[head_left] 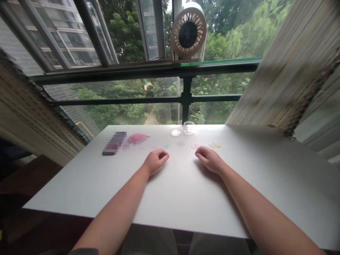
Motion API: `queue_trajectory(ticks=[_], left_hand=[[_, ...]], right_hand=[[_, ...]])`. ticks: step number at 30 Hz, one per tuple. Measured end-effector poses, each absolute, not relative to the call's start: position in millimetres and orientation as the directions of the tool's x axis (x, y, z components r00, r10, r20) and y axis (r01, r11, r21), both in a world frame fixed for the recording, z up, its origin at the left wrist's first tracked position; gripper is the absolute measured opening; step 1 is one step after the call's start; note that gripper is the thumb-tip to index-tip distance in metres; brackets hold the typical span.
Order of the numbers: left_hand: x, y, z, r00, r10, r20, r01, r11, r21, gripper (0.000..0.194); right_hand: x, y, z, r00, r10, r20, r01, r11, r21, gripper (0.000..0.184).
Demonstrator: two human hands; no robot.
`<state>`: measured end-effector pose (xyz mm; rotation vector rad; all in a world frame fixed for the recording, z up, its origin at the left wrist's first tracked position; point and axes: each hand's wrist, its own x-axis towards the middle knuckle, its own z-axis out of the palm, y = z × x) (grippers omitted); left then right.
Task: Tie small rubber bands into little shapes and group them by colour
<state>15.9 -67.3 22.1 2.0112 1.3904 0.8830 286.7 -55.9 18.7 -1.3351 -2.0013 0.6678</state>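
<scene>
Pink heap (138,139) bunched together, smaller groups spread in a row

You have a loose line of small pieces across the centre of the frame: pale pink pieces (154,147), a teal piece (166,146), mauve pieces (181,143), red-pink pieces (195,146) and yellow pieces (214,145). That spacing looks like separation by colour already made; the heap, left of centre on the white table (172,198), seems the part not yet divided. Just beyond the row, at upper centre of the table, stand a low clear dish (175,135) and a taller clear container (189,132), near each other.

Your left hand (156,160) rests just left of centre with its grip curled closed; your right hand (209,158) mirrors it right of centre, nearest the red-pink pieces. No item shows in either, though you cannot tell whether the folded fingers hide something small.

The pieces are too blurred for you to make out their shape or count. Glare washes out the dish's inside, pixelation masks the dark object (114,143) at the table's left, and the frame's bottom edge cuts off your forearms.
</scene>
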Motion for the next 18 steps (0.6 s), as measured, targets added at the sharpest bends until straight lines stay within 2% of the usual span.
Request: queue_trajectory(ticks=[3, 5, 10, 13, 18], left_hand=[[3.3, -63.4, 22.5, 0.184, 0.954, 0.235, 0.657, -0.298, 0.692, 0.023], [-10.7, -58.9, 22.8, 0.076, 0.965, 0.253, 0.716, -0.229, 0.66, 0.021], [-58.4, -47.0, 21.8, -0.302, 0.918, 0.257, 0.834, 0.124, 0.538, 0.027], [-77.3, -42.7, 17.8, -0.352, 0.904, 0.244, 0.859, 0.208, 0.468, 0.032], [-83.9, -39.4, 13.4, -0.345, 0.914, 0.214, 0.871, 0.226, 0.436, 0.033]], right_hand=[[286.1, -59.2, 20.0, -0.329, 0.932, 0.151, 0.617, 0.333, -0.713, 0.026], [288.1, -59.9, 20.7, -0.321, 0.939, 0.12, 0.592, 0.298, -0.749, 0.031], [290.1, -59.7, 20.0, -0.324, 0.94, 0.106, 0.546, 0.277, -0.791, 0.031], [289.9, -59.7, 19.7, -0.337, 0.937, 0.091, 0.555, 0.276, -0.785, 0.03], [288.4, -61.9, 22.8, -0.363, 0.93, 0.053, 0.585, 0.272, -0.764, 0.027]])
